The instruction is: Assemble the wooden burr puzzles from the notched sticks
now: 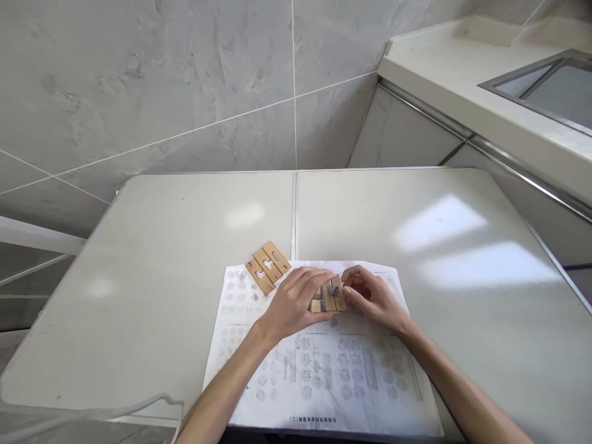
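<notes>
**Two-handed pinch**

Printed diagram sheet [324, 382] is lying nearest us on the grey table [161, 246]. Above its middle we are pinching the wooden puzzle [329, 296] from both sides — left hand [291, 305] curling fingers over its left end, right hand [374, 299] pressing fingertips against its right. Slotted wooden plates [268, 266] are lying at the sheet's top-left corner — untouched.

Both hands, left hand [296, 300] and right hand [372, 296], clasp wooden puzzle pieces [329, 295] over an instruction sheet [324, 370].

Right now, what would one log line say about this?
left hand: holds wooden pieces | right hand: holds same pieces | under: printed sheet on table | slotted boards: flat, sheet's top-left corner
</notes>
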Demonstrator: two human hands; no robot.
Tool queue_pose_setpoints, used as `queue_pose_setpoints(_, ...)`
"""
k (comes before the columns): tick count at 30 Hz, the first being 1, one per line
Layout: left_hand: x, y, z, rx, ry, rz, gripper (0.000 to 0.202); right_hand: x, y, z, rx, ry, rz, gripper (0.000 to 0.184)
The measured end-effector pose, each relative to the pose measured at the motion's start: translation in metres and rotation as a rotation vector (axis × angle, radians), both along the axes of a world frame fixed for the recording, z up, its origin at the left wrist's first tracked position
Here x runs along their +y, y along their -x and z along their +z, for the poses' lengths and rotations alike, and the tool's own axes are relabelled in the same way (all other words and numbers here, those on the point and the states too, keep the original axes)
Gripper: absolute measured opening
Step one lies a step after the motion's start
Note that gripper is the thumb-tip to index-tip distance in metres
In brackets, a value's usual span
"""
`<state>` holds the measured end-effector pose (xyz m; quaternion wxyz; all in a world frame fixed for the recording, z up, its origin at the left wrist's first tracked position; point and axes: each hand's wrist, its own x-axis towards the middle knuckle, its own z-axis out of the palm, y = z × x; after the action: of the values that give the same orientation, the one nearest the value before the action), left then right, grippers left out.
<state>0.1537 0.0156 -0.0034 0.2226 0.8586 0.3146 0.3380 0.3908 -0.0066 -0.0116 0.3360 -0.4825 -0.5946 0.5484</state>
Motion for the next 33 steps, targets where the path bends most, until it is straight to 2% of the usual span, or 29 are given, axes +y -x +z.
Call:
queue_pose_setpoints(8,-0.003,0.0,-0.008,0.012,0.057,0.011,0.073,-0.001,0.004,-0.004,0.011,0.027,-0.04,0.027)
queue_pose_setpoints(12,-0.003,0.002,-0.01,0.041,0.106,0.025,0.08,0.001,-0.001,-0.006,0.073,0.09,-0.064,0.027)
queue_pose_setpoints(20,-0.003,0.002,-0.013,0.129,0.065,0.004,0.086,0.005,-0.011,-0.004,0.133,0.19,-0.116,0.037)
queue_pose_setpoints(28,-0.001,0.009,-0.004,0.174,0.061,0.024,0.096,0.006,-0.01,0.0,0.098,0.192,-0.136,0.041)
queue_pose_setpoints(33,0.002,0.017,0.0,0.26,0.093,0.084,0.079,0.006,-0.01,0.001,0.12,0.198,-0.14,0.039)
